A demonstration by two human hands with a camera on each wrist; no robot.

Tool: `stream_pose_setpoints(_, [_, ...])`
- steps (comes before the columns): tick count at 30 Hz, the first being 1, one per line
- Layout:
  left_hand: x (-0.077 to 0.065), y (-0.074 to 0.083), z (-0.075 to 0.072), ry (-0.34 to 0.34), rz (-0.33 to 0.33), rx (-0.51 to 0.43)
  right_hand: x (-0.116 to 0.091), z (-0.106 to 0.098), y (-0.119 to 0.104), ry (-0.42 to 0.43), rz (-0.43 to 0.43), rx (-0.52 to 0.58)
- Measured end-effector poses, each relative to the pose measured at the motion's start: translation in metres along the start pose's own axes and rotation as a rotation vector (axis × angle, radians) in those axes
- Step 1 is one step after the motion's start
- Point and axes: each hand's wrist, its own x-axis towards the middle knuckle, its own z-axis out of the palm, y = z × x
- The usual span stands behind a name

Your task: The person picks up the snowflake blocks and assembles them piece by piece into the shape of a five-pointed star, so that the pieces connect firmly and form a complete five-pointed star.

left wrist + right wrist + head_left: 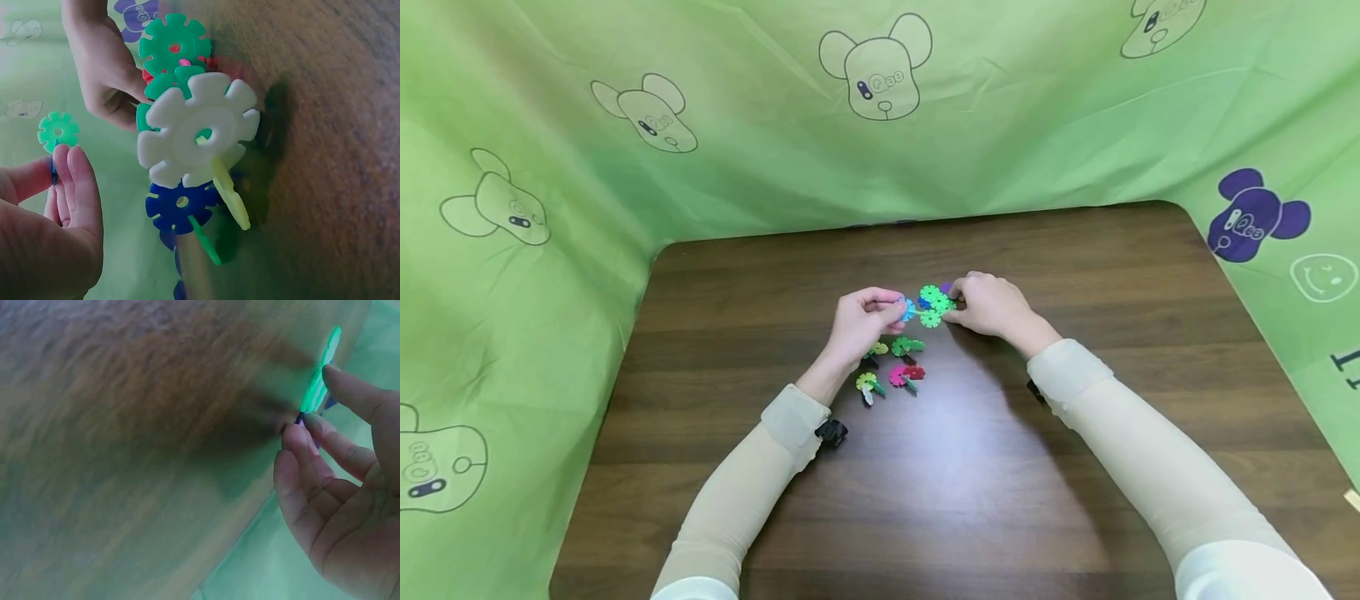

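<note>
Over brown table [985, 492], green cloth [1015, 142] behind, left fingers [86, 190] pinching blue disc [908, 310], right fingers [345, 451] pinching green discs [937, 303]

Layout of Discs on the Table

The table [1000, 483] is bordered at the rear, left and right by a curtain [760, 175]. Over its rear half, the left grip [861, 321] holds a disc [907, 310]. To the right of this disc, the right grip [996, 307] holds a joined disc set [937, 302] at the set's right side. Contact between disc and set cannot be confirmed from this view. Before them, nearer the viewer, lie the rear-left assembly [881, 348], rear-right assembly [903, 346], front-left assembly [867, 381] and front-right assembly [898, 375], all left of the right grip.
</note>
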Motion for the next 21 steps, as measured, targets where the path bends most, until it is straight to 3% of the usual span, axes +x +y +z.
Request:
stream_pose_setpoints(7, [-0.0012,0.0002,-0.001,-0.008,-0.005,0.014,0.006,0.0003,0.0016,-0.042,0.004,0.042])
stream_pose_setpoints(13, [-0.0008,-0.0007,-0.0027,-0.015,-0.012,0.013,0.0073,-0.0022,0.0044,-0.093,0.054,0.141])
stream_pose_setpoints(21, [0.0002,-0.003,-0.0042,-0.036,-0.014,0.023,0.0057,-0.0018,0.0058,-0.059,0.074,0.263])
